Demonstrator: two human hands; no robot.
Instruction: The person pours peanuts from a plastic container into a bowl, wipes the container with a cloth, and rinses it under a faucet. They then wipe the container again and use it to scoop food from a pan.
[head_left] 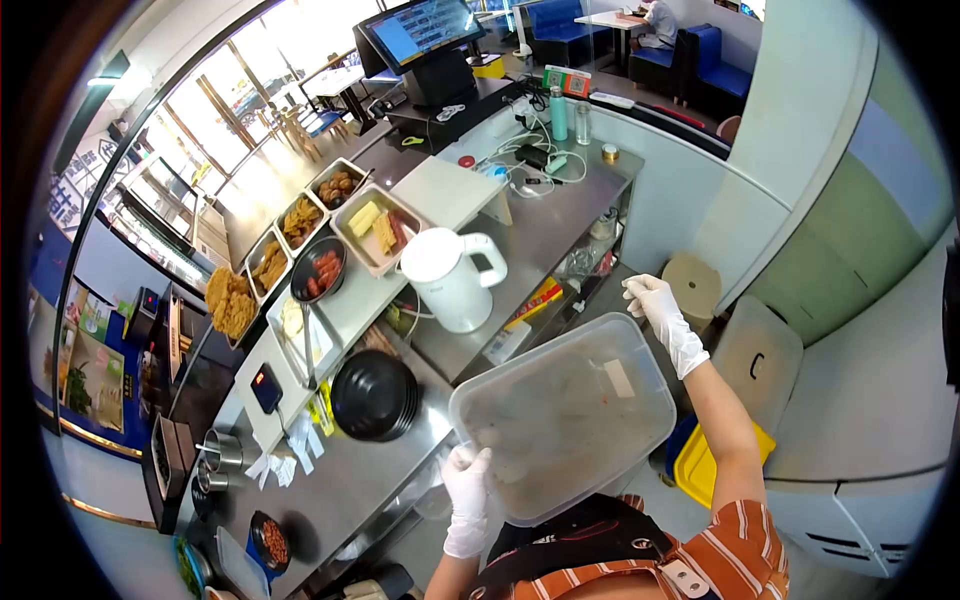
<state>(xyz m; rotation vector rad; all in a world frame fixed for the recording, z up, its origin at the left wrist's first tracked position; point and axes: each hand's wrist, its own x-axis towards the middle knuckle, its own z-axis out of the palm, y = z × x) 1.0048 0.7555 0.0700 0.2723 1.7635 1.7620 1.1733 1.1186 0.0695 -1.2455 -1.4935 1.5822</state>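
A large translucent plastic tub (560, 430) with a pale label is tilted in front of my body. My left hand (467, 490), in a white glove, grips its lower left rim, thumb on top and fingers hidden beneath. Just beyond the tub's upper right corner is my gloved right hand (660, 315). Its fingers are loosely bent and slightly apart, with nothing visible in them. Whether the thumb touches the rim is hard to tell.
To the left, the steel counter (385, 480) holds stacked black bowls (374, 394), a white pitcher (447, 280) and food trays (378, 228). A round stool (690, 285), a grey lid with a black handle (757, 350) and a yellow bin (705, 468) stand to the right.
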